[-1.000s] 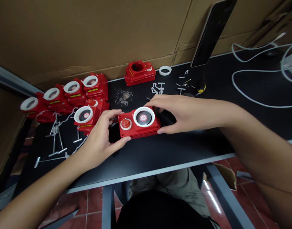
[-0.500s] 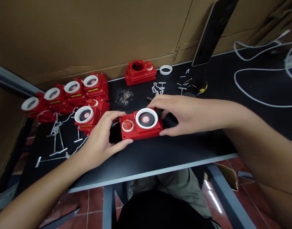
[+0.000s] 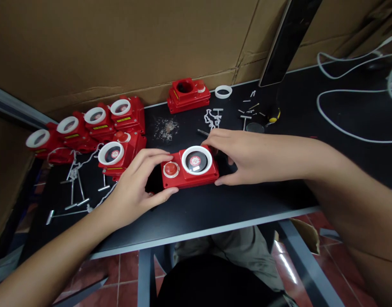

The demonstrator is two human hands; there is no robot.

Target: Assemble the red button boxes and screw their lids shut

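Housing (image 3: 189,179), bright red, sits gripped by its ends between your left hand (image 3: 140,181) and right hand (image 3: 237,157); a white ring (image 3: 224,97) lies beyond your right.

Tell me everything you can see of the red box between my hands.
The red box is oblong, glossy and hard-looking, perhaps plastic or painted metal. On its left sits a red dome with a white surround; on its right a white ring frames a black disc bearing a red-and-white emblem. It faces up; whether it rests on the black table is unclear. Your left hand grips its left end, your right hand its right.
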